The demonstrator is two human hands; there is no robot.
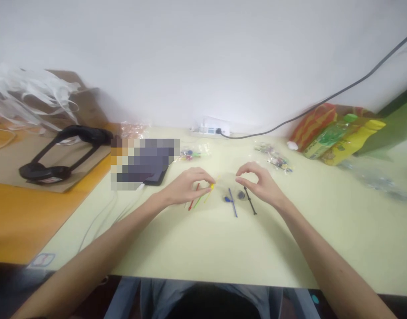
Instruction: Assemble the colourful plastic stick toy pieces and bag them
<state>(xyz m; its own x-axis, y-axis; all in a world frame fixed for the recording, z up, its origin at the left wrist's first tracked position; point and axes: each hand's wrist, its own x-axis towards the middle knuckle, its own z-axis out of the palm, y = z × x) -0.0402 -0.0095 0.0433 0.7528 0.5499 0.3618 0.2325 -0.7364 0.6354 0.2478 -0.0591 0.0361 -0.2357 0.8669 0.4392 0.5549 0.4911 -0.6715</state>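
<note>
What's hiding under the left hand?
A red stick, a green stick and a yellow stick peek out from under the left hand, on the table. The hand hides the red stick's middle; anything else it covers can't be seen.

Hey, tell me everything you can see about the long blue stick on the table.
The blue stick is slim, straight and plastic-looking. It lies slanted on the pale table, its far end leaning left, with the left hand and right hand to either side; neither holds it. A small blue piece sits close against its left side; contact is unclear.
</note>
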